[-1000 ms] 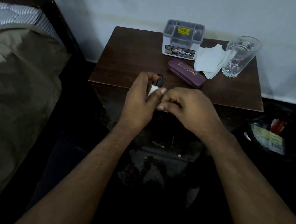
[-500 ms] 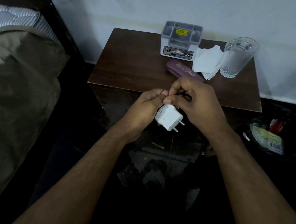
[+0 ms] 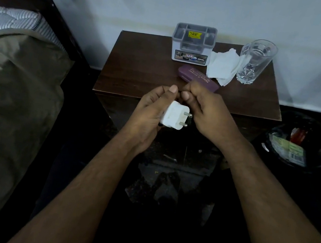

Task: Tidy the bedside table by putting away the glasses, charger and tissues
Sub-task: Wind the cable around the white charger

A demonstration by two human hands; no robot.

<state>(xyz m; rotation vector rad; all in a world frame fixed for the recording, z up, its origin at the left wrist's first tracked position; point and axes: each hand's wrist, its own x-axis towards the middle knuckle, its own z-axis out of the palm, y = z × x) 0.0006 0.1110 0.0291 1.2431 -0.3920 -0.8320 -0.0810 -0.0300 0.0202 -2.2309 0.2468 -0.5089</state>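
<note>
Both forearms are reaching forward over the near edge of the bedside table (image 3: 142, 72), the two hands meeting just in front of it. The left hand (image 3: 151, 109) is cupping a white charger plug (image 3: 173, 117), fingers curled under its body and the thumb stretched up above it, so the adapter is sitting in the palm with its two round pins pointing right, toward the other hand. The right hand (image 3: 205, 111) is curling into a loose fist right beside those pins, thumb and forefinger tucked together near the left thumb tip; whether it is pinching a cable there is too dark to tell. The charger is hanging in the air just ahead of the table's front edge, not resting on the wood. Behind the right knuckles a purple glasses case (image 3: 193, 75) is lying slantwise on the tabletop, partly hidden by that hand. Crumpled white tissues (image 3: 222, 67) are lying beyond it, touching an upright clear drinking glass (image 3: 254, 60) on the right. A grey-and-white compartmented organiser box (image 3: 192, 47) is standing at the back by the wall. A bed with an olive blanket (image 3: 10, 88) is filling the left side, and a dark bin (image 3: 297, 146) with wrappers inside is sitting on the floor at right.
</note>
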